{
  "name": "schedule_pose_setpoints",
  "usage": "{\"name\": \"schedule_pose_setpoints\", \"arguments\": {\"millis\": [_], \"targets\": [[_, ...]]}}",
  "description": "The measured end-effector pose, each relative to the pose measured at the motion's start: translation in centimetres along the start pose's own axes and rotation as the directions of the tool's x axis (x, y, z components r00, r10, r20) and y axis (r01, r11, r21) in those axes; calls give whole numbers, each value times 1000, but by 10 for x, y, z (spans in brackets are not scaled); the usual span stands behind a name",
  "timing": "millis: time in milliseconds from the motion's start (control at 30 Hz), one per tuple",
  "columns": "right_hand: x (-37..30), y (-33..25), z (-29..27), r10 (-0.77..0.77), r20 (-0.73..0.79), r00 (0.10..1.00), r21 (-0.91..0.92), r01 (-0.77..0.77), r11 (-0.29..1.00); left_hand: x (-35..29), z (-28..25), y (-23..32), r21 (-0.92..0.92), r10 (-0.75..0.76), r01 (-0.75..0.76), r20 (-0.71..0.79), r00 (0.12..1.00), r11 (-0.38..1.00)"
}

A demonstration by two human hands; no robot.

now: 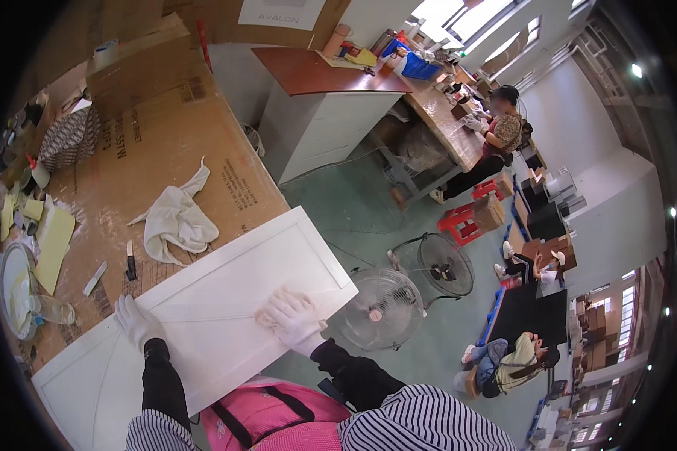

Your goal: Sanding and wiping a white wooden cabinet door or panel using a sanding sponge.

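Observation:
A long white panel [226,323] with a raised border and thin curved lines lies slanted across the near side of a cardboard-covered table [226,188]. My left hand [138,323], in a white glove, rests on the panel's far edge with its fingers stretched out. Also gloved in white, my right hand [299,325] presses a crumpled beige cloth [269,310] onto the panel's face, towards its right end. Beyond the panel, a white rag [177,222] lies bunched on the cardboard. Near my left hand are a black-handled knife [131,263] and a small pale strip [95,278].
At the table's left are a round tub [16,289], a clear bottle [54,310] and yellow sandpaper-like sheets [54,244]. Two floor fans [376,308] stand right of the panel. Several people work farther off, one at a long bench [451,128]. Red stools [459,225] stand beyond.

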State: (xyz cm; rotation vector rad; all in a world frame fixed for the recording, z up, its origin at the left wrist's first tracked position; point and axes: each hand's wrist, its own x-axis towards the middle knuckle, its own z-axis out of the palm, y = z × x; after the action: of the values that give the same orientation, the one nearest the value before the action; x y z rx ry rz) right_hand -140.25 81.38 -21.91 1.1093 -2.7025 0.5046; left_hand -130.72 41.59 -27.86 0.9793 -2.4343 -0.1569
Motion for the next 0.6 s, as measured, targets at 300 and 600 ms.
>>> {"name": "schedule_pose_setpoints", "arguments": {"millis": [300, 600], "targets": [[141, 197, -282, 159, -399, 903, -437, -339, 833, -1, 0, -11, -8, -41, 42, 39, 998, 999], [139, 240, -384, 187, 54, 981, -778, -76, 623, 16, -3, -31, -174, -34, 38, 28, 999, 984]]}}
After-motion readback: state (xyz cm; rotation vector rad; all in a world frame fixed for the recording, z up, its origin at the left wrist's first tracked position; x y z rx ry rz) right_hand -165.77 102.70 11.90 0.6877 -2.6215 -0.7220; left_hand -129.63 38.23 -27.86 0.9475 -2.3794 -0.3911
